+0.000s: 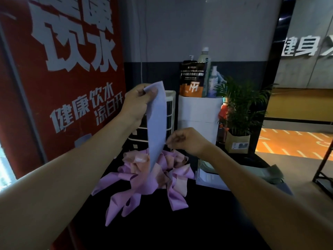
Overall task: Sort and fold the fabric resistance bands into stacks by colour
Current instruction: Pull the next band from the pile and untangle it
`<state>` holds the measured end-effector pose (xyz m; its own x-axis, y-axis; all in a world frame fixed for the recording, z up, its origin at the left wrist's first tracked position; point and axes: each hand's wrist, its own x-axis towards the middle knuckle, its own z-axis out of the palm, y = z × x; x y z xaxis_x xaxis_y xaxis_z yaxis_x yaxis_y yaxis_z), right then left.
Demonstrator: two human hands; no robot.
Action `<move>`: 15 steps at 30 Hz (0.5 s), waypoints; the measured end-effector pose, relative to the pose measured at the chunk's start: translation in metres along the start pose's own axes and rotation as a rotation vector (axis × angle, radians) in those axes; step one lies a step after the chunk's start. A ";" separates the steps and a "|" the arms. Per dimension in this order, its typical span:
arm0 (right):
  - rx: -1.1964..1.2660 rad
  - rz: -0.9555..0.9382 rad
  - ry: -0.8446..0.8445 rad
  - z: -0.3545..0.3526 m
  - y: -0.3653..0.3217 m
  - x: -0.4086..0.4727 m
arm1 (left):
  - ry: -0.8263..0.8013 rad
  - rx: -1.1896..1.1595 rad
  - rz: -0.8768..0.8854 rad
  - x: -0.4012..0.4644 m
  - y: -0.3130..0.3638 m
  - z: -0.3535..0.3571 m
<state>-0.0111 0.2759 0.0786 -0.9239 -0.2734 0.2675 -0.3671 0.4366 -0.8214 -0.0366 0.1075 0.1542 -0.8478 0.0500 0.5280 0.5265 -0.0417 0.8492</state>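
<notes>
Left hand (pixel 138 100) pinches the pale blue band (pixel 156 121) by its top; right hand (pixel 187 141) apparently pinches its edge. It hangs over the pink-and-peach band pile (pixel 147 177) mid-desk (pixel 162 231), hiding the drawer unit (pixel 170 112) behind; a potted plant (pixel 239 109) stands at the far right corner.

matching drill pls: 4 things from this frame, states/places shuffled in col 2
Things:
1. pale blue band
2. pile of pink and peach bands
3. potted plant
4. left hand

Places or states:
A. heaped on the dark table
B. pinching the blue band's top end
C. hanging over the pile, held at both ends of the visible length
D. right of the white cabinet

Pairs: 1-C, 2-A, 3-D, 4-B
</notes>
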 end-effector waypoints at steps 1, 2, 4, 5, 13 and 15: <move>-0.009 0.005 0.001 0.000 0.004 -0.001 | 0.021 0.006 0.005 0.001 0.002 -0.002; 0.009 0.008 0.019 0.000 0.006 -0.003 | 0.032 0.015 0.007 0.002 0.003 -0.004; 0.105 0.010 0.068 0.001 0.004 -0.003 | 0.026 0.022 -0.003 0.002 0.001 -0.007; 0.146 0.010 0.074 0.002 0.000 -0.002 | 0.018 0.029 -0.009 0.001 -0.001 -0.007; 0.204 0.006 -0.037 0.028 -0.012 0.009 | 0.025 -0.024 -0.047 -0.003 -0.001 0.002; 0.126 0.049 -0.064 0.033 -0.002 0.007 | 0.066 -0.061 -0.058 0.001 0.000 -0.006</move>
<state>-0.0138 0.2448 0.0652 -0.9303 -0.3101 0.1962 -0.3014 0.3410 -0.8904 -0.0382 0.1012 0.1546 -0.8800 -0.0116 0.4748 0.4734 -0.1017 0.8750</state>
